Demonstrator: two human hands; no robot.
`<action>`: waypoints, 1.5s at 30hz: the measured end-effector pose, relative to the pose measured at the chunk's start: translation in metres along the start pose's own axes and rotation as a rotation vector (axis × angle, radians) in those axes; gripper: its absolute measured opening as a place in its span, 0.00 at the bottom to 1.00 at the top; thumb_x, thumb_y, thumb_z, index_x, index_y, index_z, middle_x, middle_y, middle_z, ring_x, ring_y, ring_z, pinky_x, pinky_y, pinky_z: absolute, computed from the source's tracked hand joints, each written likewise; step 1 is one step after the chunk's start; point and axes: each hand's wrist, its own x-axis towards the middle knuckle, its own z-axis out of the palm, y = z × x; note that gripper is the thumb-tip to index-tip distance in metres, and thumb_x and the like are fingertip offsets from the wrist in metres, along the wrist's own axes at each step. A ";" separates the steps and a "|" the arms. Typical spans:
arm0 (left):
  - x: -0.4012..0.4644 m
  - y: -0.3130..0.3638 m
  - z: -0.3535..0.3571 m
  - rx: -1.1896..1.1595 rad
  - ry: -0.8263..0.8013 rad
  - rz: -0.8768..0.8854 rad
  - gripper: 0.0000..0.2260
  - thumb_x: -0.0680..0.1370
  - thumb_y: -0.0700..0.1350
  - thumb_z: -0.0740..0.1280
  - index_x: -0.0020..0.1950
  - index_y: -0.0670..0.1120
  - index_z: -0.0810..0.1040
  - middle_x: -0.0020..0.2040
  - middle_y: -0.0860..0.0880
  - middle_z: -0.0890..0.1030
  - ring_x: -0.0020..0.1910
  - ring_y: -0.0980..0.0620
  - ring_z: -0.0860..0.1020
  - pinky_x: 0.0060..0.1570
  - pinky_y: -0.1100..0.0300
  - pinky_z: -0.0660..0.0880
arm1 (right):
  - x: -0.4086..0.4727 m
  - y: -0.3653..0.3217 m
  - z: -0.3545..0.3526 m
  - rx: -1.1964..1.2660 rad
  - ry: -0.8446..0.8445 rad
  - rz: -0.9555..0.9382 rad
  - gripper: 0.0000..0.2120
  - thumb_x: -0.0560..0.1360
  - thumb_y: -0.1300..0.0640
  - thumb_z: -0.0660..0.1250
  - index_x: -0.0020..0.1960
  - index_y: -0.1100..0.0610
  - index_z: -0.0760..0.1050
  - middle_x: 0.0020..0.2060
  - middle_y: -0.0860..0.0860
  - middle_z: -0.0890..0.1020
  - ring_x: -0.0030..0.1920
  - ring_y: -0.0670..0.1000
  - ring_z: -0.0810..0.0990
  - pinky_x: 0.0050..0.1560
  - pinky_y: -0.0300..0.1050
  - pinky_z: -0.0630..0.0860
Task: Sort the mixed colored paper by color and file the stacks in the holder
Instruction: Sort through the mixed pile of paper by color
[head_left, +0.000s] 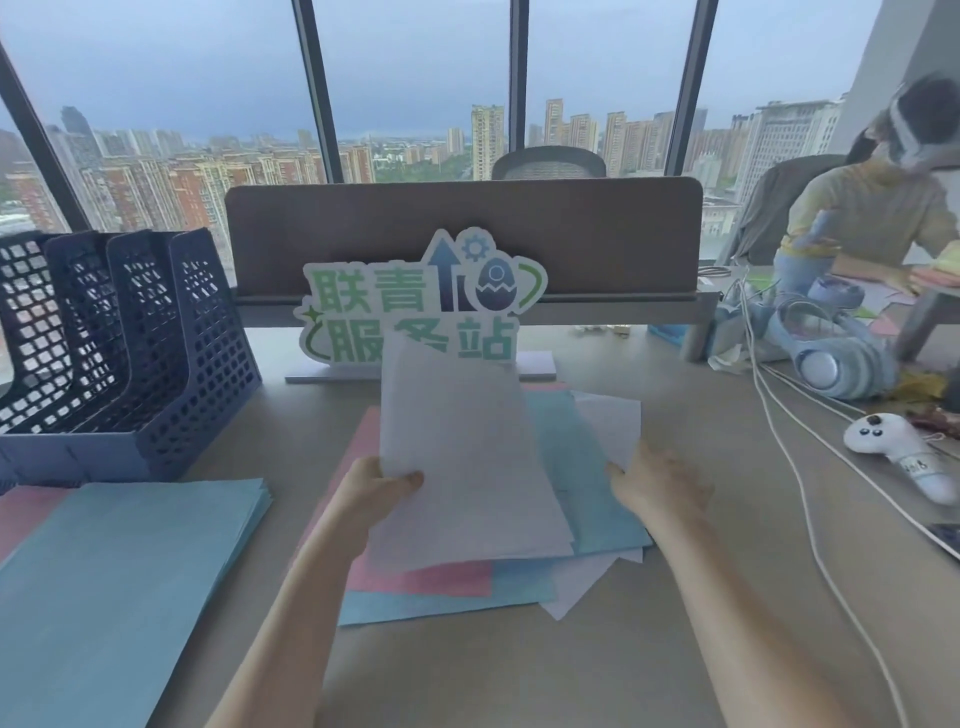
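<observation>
Holding a white sheet (462, 452) tilted up above the mixed pile (566, 467), the left hand (382, 491) pinches its near left edge between thumb and fingers. The right hand (657, 486) hovers at the pile's right side with fingers loosely spread; whether it touches the paper I cannot tell. The two hands are apart, on either side of the raised sheet.

Sorting looks partly done, as a judgement. A neat blue stack (119, 566) lies on the bench (649, 649) at the near left, and the edge of a pink stack (28, 514) shows just beside it, further left. The mixed pile in the middle still holds blue, pink and white sheets lying crooked over each other. No white stack can be seen yet. The dark blue mesh holder (130, 348) stands at the far left with its slots apparently unfilled, so filing is still to come.

The pink stack is cut off by the left edge. How many sheets remain in the pile is hidden by the raised sheet. A standing sign (421, 299) with green characters rises behind the paper, its lower part covered.
</observation>
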 end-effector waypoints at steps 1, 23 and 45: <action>0.001 -0.003 0.004 0.045 -0.003 -0.019 0.05 0.75 0.39 0.73 0.50 0.41 0.83 0.49 0.40 0.85 0.49 0.40 0.83 0.55 0.45 0.78 | 0.005 0.002 0.002 0.028 0.002 0.002 0.26 0.81 0.40 0.57 0.73 0.54 0.66 0.66 0.61 0.73 0.68 0.64 0.71 0.64 0.55 0.69; 0.000 -0.009 0.011 0.160 0.036 -0.056 0.05 0.77 0.43 0.71 0.51 0.44 0.82 0.46 0.45 0.84 0.45 0.43 0.82 0.50 0.50 0.79 | 0.016 0.011 -0.006 1.030 -0.102 0.078 0.05 0.78 0.59 0.70 0.51 0.61 0.77 0.48 0.58 0.82 0.44 0.56 0.78 0.48 0.47 0.71; -0.005 -0.006 0.010 0.154 0.032 -0.035 0.02 0.77 0.42 0.70 0.48 0.46 0.81 0.44 0.46 0.84 0.43 0.46 0.81 0.43 0.57 0.76 | 0.019 -0.016 -0.057 1.454 -0.187 -0.121 0.15 0.73 0.67 0.72 0.59 0.61 0.82 0.50 0.56 0.87 0.47 0.55 0.84 0.46 0.44 0.79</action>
